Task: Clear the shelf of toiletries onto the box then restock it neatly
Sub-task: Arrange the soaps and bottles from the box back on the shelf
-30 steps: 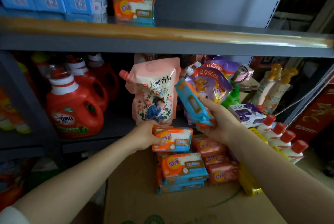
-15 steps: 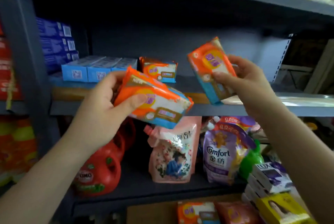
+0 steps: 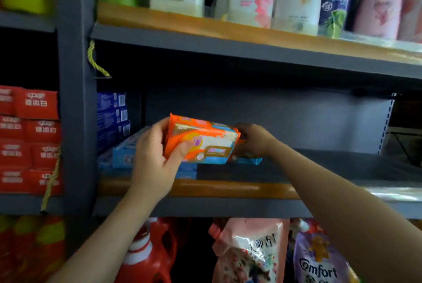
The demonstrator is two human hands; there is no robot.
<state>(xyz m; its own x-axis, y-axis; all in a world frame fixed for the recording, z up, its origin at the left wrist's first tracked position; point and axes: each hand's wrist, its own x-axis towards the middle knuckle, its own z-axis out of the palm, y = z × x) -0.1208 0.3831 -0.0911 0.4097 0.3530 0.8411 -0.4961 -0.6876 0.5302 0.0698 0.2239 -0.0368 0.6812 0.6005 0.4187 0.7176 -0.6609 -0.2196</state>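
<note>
You are in the restocking half of the job, as far as this view lets you judge. At the left end of the middle shelf (image 3: 228, 189) a row of light blue boxes (image 3: 124, 153) already lies flat in order, with dark blue boxes (image 3: 113, 118) stacked behind them against the upright. Just right of those, your left hand (image 3: 155, 159) holds an orange soap pack (image 3: 201, 141) tilted above the shelf, thumb across its front and fingers (image 3: 157, 127) curled round its left end; that pack is not yet set down. Behind and to the right of it, your right hand (image 3: 253, 139) reaches in at the shelf board and appears to be settling a second soap pack (image 3: 245, 160), of which only an orange and blue edge shows; its fingers look curled onto that pack, though the near pack hides the grip. Everything to the right of your hands is bare grey shelf, so most of the restocking seems still ahead. The box with the remaining stock is out of view here, so you cannot tell how much is left.
</note>
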